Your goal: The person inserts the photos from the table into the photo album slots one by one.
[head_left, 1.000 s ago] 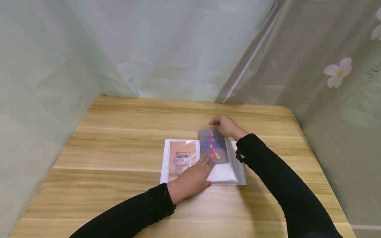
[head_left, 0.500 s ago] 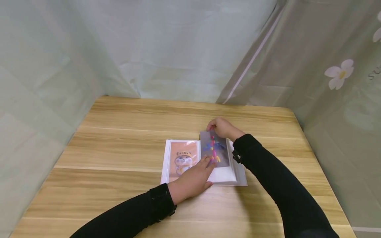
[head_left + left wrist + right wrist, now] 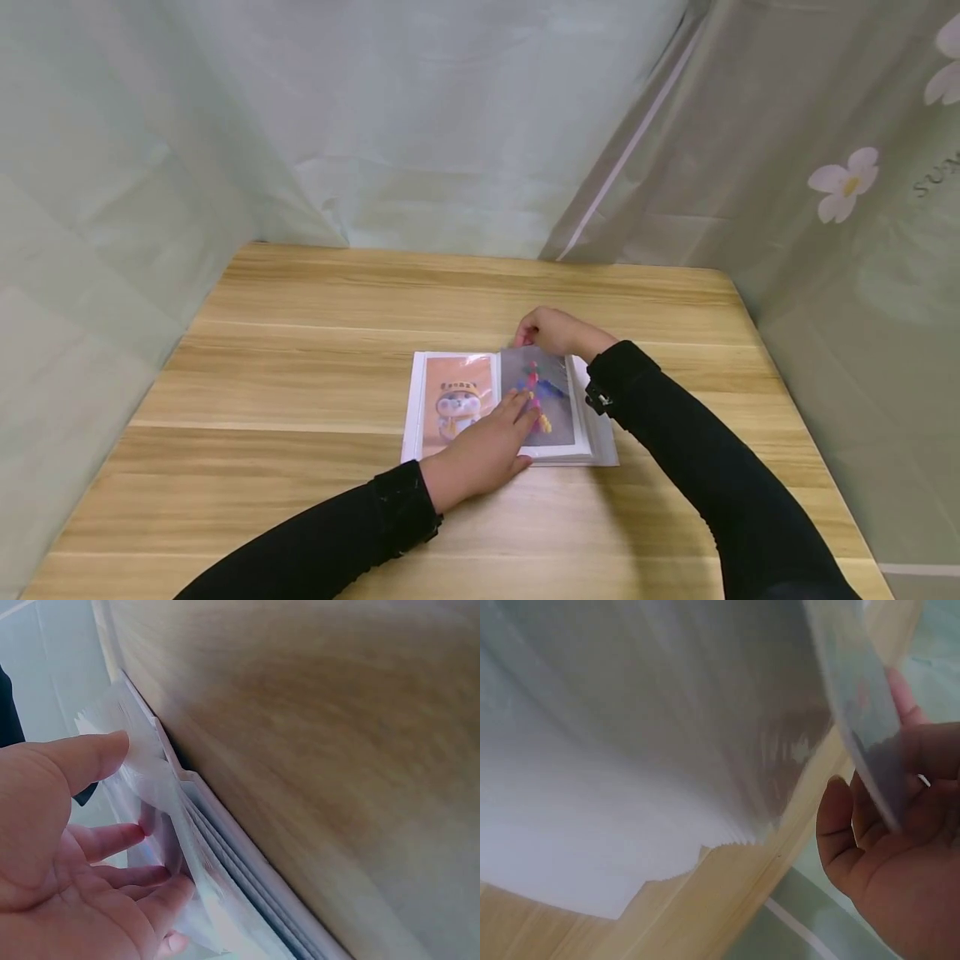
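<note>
A white photo album (image 3: pixel 606 442) lies spread flat on the table. On its left page is an orange picture (image 3: pixel 438 383) of a cartoon animal. The facing page has a clear sleeve (image 3: pixel 142 780) with a grey photo (image 3: pixel 560 421) of a colourful figure lying mostly inside. My right hand (image 3: pixel 558 332) pinches the photo by its far edge, at the top of the page. My left hand (image 3: pixel 483 454) rests across the album's middle, its fingers extended and touching the sleeve and covering part of both pages.
The album sits on a wooden table (image 3: pixel 300 375). Pale fabric (image 3: pixel 450 125) hangs behind the table and on both sides, with white flowers (image 3: pixel 843 185) printed on the right part. More album pages (image 3: pixel 247 877) are stacked under the sleeve.
The grey photo has slid toward me, deeper into the page's sleeve, and my right hand has come nearer with it. My left hand has stayed in place on the album.
</note>
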`<action>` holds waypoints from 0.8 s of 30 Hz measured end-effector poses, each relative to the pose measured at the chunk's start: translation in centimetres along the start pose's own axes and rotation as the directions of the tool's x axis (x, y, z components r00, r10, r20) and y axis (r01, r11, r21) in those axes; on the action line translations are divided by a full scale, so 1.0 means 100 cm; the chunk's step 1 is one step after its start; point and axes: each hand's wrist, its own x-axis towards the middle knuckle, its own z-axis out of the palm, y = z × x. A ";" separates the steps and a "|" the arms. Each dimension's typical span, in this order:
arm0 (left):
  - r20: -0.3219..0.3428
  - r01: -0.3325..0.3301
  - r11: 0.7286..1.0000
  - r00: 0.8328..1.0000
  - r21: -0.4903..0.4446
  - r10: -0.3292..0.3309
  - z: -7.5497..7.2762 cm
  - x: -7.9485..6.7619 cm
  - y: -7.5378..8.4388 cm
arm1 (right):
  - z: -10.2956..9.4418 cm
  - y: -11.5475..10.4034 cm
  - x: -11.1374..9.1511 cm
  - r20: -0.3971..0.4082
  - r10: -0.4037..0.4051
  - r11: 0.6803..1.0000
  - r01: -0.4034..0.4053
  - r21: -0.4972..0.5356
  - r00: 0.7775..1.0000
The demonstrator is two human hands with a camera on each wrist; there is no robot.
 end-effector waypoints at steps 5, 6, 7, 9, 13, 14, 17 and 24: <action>0.001 0.008 1.000 1.000 -0.010 -0.008 0.001 0.001 -0.001 | 0.001 0.000 0.000 0.023 -0.003 1.000 0.003 0.004 1.000; 0.003 0.007 1.000 1.000 -0.010 -0.007 0.001 0.002 -0.001 | 0.001 0.000 0.000 0.029 0.006 1.000 -0.006 0.004 1.000; 0.003 0.006 1.000 1.000 -0.010 -0.006 0.001 0.002 -0.001 | 0.001 0.000 0.000 0.036 0.014 1.000 -0.014 0.006 0.999; 0.005 0.003 1.000 1.000 -0.008 -0.003 0.001 0.002 -0.001 | 0.001 0.001 -0.001 0.051 0.025 1.000 -0.026 0.010 0.998; 0.005 -0.004 1.000 1.000 0.003 0.004 0.002 0.004 -0.001 | 0.001 0.002 -0.002 0.067 0.027 0.999 -0.029 0.025 0.997; 0.006 -0.007 1.000 1.000 0.008 0.007 0.001 0.004 -0.001 | 0.001 0.003 -0.002 0.067 0.027 0.999 -0.029 0.028 0.997; 0.008 -0.015 1.000 1.000 0.016 0.015 0.002 0.005 -0.001 | 0.000 0.004 -0.006 0.030 0.028 0.999 -0.028 0.029 0.999; 0.003 -0.046 0.998 0.999 0.048 0.046 0.002 0.005 0.003 | -0.002 0.010 -0.043 -0.235 0.061 0.998 -0.053 0.043 0.970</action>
